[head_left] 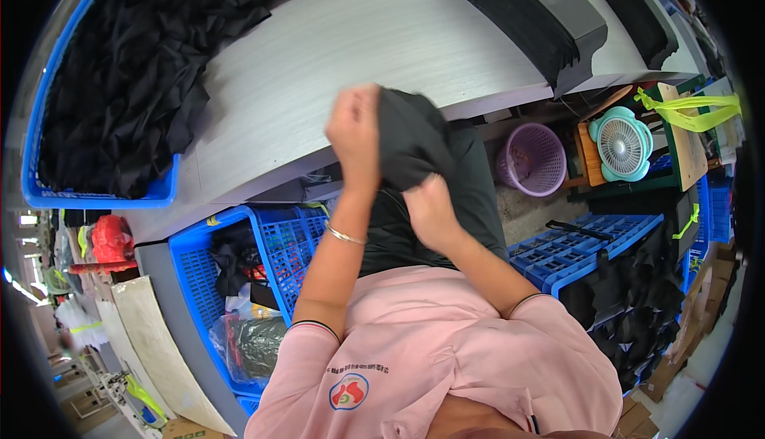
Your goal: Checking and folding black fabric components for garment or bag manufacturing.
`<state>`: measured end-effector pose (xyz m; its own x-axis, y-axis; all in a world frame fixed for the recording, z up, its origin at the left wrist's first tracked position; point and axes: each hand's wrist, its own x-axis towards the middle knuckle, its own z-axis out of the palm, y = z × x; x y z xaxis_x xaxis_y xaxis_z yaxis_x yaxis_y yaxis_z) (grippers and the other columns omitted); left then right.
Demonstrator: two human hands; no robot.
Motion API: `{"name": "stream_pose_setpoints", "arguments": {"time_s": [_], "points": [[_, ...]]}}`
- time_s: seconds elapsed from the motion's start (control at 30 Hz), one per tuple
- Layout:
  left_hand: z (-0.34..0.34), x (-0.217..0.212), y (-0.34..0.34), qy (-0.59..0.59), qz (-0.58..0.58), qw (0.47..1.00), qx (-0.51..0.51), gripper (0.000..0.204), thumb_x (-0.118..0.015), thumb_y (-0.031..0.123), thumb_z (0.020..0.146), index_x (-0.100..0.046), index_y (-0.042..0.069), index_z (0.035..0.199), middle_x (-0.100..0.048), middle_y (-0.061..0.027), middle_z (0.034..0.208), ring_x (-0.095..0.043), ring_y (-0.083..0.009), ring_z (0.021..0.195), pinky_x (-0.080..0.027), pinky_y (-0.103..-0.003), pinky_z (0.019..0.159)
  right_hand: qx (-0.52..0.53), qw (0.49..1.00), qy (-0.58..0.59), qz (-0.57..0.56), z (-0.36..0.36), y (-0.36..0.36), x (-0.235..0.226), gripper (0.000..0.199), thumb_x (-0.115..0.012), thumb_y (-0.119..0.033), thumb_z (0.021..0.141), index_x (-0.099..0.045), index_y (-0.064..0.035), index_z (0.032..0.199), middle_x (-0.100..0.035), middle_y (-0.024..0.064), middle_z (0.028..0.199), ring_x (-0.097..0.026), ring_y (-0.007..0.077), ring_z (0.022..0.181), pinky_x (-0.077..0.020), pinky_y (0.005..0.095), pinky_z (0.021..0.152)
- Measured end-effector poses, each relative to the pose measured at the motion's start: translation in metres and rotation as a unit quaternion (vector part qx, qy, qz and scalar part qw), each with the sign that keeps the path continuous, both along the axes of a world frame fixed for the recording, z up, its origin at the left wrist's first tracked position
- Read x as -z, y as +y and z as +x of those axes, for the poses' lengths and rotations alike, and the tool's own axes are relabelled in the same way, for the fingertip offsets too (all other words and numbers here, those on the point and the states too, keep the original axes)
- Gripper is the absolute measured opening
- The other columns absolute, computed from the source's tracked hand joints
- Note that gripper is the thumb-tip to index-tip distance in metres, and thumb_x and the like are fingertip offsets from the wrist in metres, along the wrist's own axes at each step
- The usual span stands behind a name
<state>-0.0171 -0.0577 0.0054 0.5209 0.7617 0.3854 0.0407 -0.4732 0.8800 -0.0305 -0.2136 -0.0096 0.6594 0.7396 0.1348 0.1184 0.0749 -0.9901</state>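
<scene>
A piece of black cloth (408, 138) is stretched between my two hands, above my lap at the table's front edge. My left hand (355, 130), slightly blurred, is closed on the cloth's upper left edge. Lower and to the right, my right hand (431, 209) grips its bottom edge with bent fingers. The cloth hides part of my fingertips. Beyond it lies the pale grey table (319, 60). A heap of similar black cloth pieces (131, 80) fills a blue basket (103, 200) at the left.
Stacked black cut pieces (534, 21) lie at the table's back right, beside a second stack (637, 17). Below stand a purple bin (532, 158) and a turquoise fan (623, 144). Blue crates (275, 260) with bags and cloth flank me, another crate (594, 252) at right.
</scene>
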Motion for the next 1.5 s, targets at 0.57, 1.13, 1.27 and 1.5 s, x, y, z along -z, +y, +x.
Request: {"name": "stream_pose_setpoints", "arguments": {"time_s": [0.57, 1.13, 1.27, 1.5], "points": [[-0.034, -0.059, -0.026, -0.039, -0.022, 0.975, 0.22, 0.009, -0.071, 0.006, 0.089, -0.069, -0.002, 0.085, -0.065, -0.0049, 0.075, -0.057, -0.0088, 0.069, -0.045, -0.024, 0.064, 0.218, 0.954, -0.206, -0.007, 0.045, -0.005, -0.05, 0.036, -0.062, -0.007, 0.091, -0.057, 0.0029, 0.125, -0.05, 0.0206, 0.14, -0.056, 0.0284, 0.123, -0.0422, 0.0348, 0.103], [-0.085, 0.06, -0.078, -0.029, -0.778, 0.474, 0.412, 0.029, -0.052, 0.022, 0.103, -0.065, -0.001, 0.114, -0.07, -0.0091, 0.109, -0.068, -0.0149, 0.089, -0.056, -0.029, 0.081, 0.006, 0.984, 0.179, 0.019, 0.051, 0.005, 0.007, 0.014, -0.065, -0.014, 0.097, -0.069, -0.0009, 0.094, -0.062, -0.0041, 0.077, -0.054, 0.0017, 0.07, -0.0446, 0.0194, 0.061], [-0.072, 0.065, -0.113, -0.043, -0.691, 0.514, 0.506, 0.033, -0.056, 0.024, 0.099, -0.059, 0.001, 0.123, -0.068, -0.0082, 0.112, -0.064, -0.014, 0.092, -0.053, -0.029, 0.083, -0.098, 0.975, 0.199, -0.019, -0.016, 0.032, 0.073, 0.023, -0.068, -0.022, 0.095, -0.066, -0.003, 0.084, -0.057, -0.0054, 0.072, -0.054, 0.0049, 0.071, -0.0464, 0.0246, 0.062], [-0.011, -0.022, -0.093, -0.118, -0.523, 0.724, 0.433, 0.062, -0.057, 0.043, 0.098, -0.043, 0.006, 0.146, -0.054, -0.0081, 0.135, -0.053, -0.0199, 0.118, -0.042, -0.035, 0.1, 0.053, 0.996, -0.022, -0.067, -0.032, -0.001, 0.109, 0.019, -0.065, -0.018, 0.096, -0.067, 0.0007, 0.098, -0.067, 0.001, 0.085, -0.064, 0.0139, 0.076, -0.0523, 0.0318, 0.07]]}}
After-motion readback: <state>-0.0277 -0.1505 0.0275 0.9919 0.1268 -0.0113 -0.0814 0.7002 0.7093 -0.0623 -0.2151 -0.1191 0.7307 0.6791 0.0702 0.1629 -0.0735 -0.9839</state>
